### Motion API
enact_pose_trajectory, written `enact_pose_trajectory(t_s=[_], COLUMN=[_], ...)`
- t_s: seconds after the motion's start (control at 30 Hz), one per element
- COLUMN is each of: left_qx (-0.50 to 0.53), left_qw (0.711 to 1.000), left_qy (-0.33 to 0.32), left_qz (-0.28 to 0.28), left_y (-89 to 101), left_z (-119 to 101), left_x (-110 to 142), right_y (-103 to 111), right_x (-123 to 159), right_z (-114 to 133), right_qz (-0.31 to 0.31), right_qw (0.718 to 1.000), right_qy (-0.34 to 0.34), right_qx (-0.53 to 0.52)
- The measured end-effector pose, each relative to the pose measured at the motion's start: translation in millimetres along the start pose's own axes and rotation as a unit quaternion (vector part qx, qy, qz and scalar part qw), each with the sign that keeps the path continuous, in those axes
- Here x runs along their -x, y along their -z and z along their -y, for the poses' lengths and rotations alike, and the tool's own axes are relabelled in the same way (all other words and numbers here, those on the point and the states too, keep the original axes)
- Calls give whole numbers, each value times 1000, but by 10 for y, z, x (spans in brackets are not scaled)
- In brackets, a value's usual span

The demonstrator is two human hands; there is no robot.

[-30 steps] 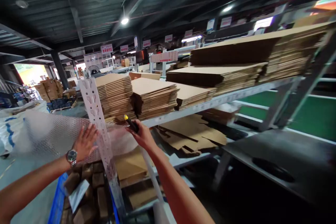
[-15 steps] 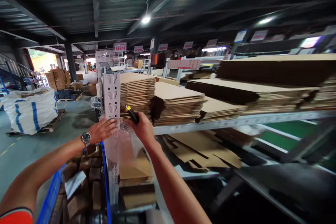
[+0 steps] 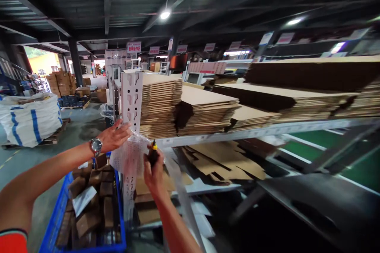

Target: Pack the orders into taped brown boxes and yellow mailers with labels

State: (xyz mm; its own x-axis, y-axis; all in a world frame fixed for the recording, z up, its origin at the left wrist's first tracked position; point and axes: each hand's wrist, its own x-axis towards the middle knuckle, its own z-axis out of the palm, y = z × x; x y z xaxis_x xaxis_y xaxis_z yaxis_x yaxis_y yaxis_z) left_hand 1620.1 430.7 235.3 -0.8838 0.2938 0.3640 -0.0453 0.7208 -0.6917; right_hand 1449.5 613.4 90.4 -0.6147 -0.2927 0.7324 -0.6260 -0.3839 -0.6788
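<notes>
Head view: bubble wrap (image 3: 128, 160) below left hand (image 3: 115, 136), seemingly touching.

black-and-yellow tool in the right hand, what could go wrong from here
The right hand grips the black-and-yellow tool, pointing up near the left hand; if a blade is out, which I cannot tell, a slip might cut that hand. The bubble wrap lies across the slotted rack post, so it could snag.
</notes>
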Motion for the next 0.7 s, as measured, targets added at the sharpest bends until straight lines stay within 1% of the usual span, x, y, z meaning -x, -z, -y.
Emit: enact_pose_trajectory(t_s=[0.07,0.13,0.23,0.33,0.4,0.5,0.57,0.6,0.63,0.67,0.7], left_qx=[11,8,-15,-35,-26,-11,-16,-18,-15,-8,3], left_qw=[1000,1000,999,995,994,994,987,982,978,977,978], left_qy=[-13,-18,-24,-37,-36,-3,20,22,10,-13,-41], left_qz=[14,9,-31,-84,-95,-113,-160,-187,-207,-213,-205], left_y=[-8,-45,-119,-162,-149,-60,25,67,104,136,160], left_z=[6,-4,-17,5,33,48,23,8,-3,-2,16], left_x=[31,53,57,84,143,245,254,224,170,94,0], right_y=[10,45,30,-80,-160,-233,-245,-244,-239,-232,-223], right_x=[-293,-571,-927,-1182,-1263,-1252,-1209,-1195,-1191,-1198,-1216], right_z=[-121,-133,21,242,354,433,439,434,426,416,406], right_qz=[-17,-14,17,77,112,142,149,151,151,152,153], right_qw=[999,998,998,997,993,990,988,987,986,986,984], right_qy=[26,46,42,1,-16,-20,-20,-22,-26,-33,-43], right_qx=[23,39,46,31,16,-15,-41,-50,-58,-68,-80])
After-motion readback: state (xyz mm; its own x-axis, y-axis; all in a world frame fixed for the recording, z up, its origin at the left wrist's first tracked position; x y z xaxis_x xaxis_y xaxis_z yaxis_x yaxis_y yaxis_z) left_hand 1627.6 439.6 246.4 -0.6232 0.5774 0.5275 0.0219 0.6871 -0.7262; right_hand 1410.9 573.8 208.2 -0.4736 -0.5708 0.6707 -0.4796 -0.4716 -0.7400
